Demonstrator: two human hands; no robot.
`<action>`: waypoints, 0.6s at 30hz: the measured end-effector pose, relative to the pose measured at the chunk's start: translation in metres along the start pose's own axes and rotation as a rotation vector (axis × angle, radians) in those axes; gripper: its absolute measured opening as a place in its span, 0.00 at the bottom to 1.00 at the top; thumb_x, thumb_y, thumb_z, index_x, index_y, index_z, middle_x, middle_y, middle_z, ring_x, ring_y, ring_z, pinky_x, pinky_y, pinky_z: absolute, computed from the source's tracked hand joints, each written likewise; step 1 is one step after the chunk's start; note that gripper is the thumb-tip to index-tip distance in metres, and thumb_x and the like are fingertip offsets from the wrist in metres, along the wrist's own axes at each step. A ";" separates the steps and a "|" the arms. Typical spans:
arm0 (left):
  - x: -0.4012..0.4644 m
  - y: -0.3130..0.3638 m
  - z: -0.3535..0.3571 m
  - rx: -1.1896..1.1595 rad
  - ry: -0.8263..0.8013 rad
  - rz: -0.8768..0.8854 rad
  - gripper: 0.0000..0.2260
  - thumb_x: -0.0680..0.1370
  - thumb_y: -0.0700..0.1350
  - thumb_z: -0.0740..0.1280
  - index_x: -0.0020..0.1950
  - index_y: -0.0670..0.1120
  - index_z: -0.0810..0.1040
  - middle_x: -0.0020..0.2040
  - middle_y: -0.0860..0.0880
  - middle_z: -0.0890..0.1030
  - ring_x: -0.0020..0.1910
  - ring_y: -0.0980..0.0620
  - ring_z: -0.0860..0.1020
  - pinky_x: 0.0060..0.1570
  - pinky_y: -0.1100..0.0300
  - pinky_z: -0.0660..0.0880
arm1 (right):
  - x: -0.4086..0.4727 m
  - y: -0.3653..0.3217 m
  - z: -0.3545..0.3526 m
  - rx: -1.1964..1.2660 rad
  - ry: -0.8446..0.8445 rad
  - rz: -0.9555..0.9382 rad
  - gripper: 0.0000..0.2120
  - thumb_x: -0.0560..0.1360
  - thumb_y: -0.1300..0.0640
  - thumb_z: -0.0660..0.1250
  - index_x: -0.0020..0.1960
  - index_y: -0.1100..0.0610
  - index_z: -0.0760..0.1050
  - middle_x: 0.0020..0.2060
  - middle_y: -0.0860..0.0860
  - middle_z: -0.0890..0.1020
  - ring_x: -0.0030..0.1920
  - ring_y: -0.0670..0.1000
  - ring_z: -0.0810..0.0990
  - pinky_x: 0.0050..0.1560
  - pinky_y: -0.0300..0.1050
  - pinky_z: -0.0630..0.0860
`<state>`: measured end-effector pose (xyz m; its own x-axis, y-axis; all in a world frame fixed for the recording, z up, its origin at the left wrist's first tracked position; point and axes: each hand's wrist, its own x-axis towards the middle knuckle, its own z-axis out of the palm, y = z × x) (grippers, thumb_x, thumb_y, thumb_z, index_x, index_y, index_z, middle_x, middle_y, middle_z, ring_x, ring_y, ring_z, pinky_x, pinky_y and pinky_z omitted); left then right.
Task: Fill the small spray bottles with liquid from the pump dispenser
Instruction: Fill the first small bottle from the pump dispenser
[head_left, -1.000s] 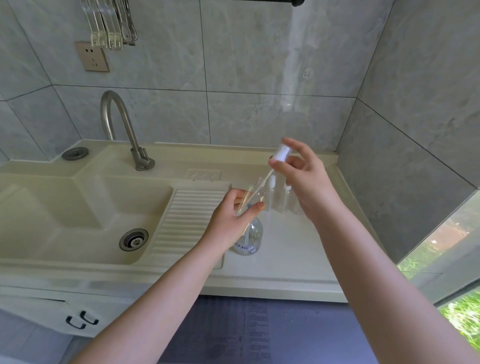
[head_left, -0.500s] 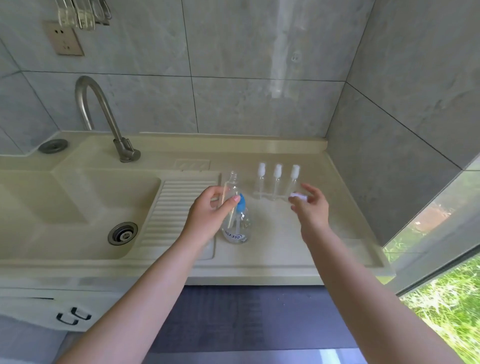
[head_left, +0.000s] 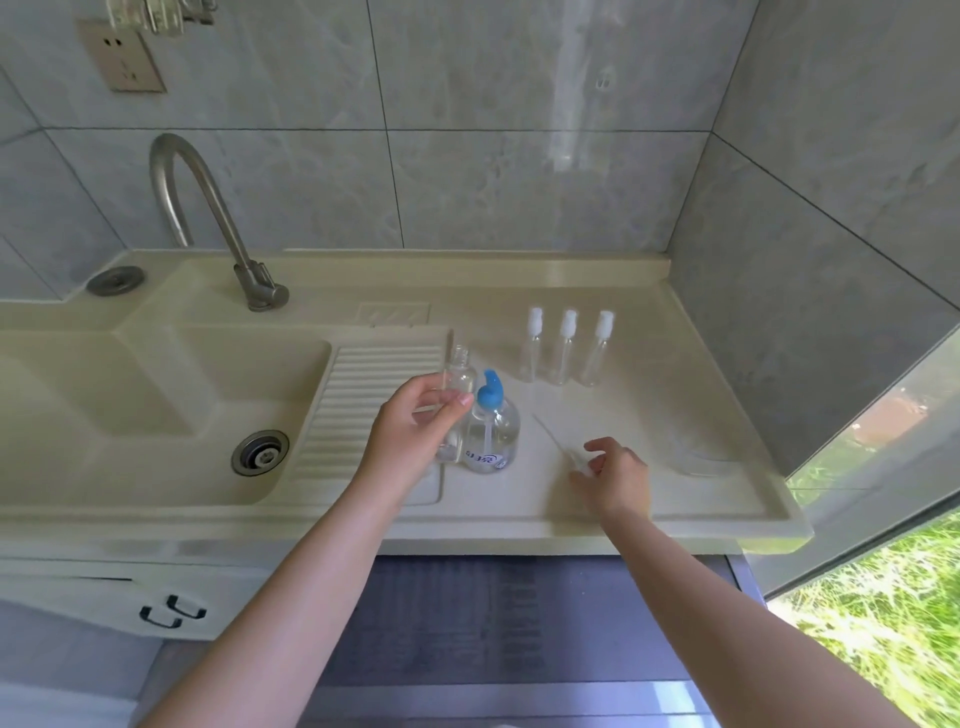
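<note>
My left hand (head_left: 415, 431) grips a small clear spray bottle (head_left: 458, 375) with its neck uncapped, upright, just left of the pump dispenser (head_left: 491, 426). The dispenser is a round clear bottle with a blue pump head, and it stands on the counter (head_left: 519, 509). My right hand (head_left: 615, 473) is low on the counter to the dispenser's right and pinches the white spray cap (head_left: 577, 462). The cap's thin dip tube (head_left: 548, 431) lies on the counter, pointing back-left. Three capped small spray bottles (head_left: 566, 347) stand in a row behind.
A sink basin (head_left: 156, 415) with a drain (head_left: 260, 452) and a ribbed washboard (head_left: 374, 400) lies to the left, under a curved tap (head_left: 208, 208). Tiled walls close the back and right. A clear plastic item (head_left: 701, 460) lies near the counter's right end.
My right hand pulled the spray cap out of the bottle and brought it down to the counter. My left hand lowered the open bottle beside the dispenser.
</note>
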<state>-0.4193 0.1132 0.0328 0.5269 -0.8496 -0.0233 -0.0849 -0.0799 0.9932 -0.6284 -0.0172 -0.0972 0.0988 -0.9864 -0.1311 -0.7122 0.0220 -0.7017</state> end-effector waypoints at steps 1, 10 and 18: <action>-0.001 0.000 0.000 -0.011 0.003 -0.004 0.14 0.77 0.46 0.71 0.63 0.48 0.77 0.54 0.51 0.82 0.51 0.55 0.81 0.36 0.70 0.76 | 0.000 0.000 0.000 -0.019 0.003 0.005 0.18 0.72 0.61 0.73 0.61 0.53 0.78 0.53 0.54 0.79 0.48 0.52 0.78 0.50 0.45 0.76; 0.002 -0.009 -0.003 0.033 0.006 -0.070 0.13 0.77 0.51 0.71 0.61 0.51 0.77 0.54 0.56 0.81 0.58 0.53 0.79 0.40 0.69 0.74 | 0.003 -0.085 -0.025 0.250 -0.024 -0.610 0.21 0.77 0.66 0.69 0.67 0.51 0.77 0.60 0.46 0.79 0.55 0.44 0.80 0.50 0.30 0.74; 0.007 -0.018 -0.012 0.072 -0.017 -0.111 0.18 0.77 0.52 0.71 0.65 0.51 0.76 0.59 0.56 0.80 0.62 0.55 0.76 0.60 0.56 0.73 | 0.024 -0.141 -0.036 -0.124 -0.234 -0.956 0.27 0.74 0.76 0.61 0.66 0.56 0.79 0.62 0.51 0.82 0.57 0.46 0.80 0.55 0.24 0.71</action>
<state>-0.4036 0.1152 0.0162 0.5224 -0.8419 -0.1353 -0.0872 -0.2106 0.9737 -0.5510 -0.0495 0.0240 0.7950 -0.5230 0.3074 -0.3274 -0.7965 -0.5083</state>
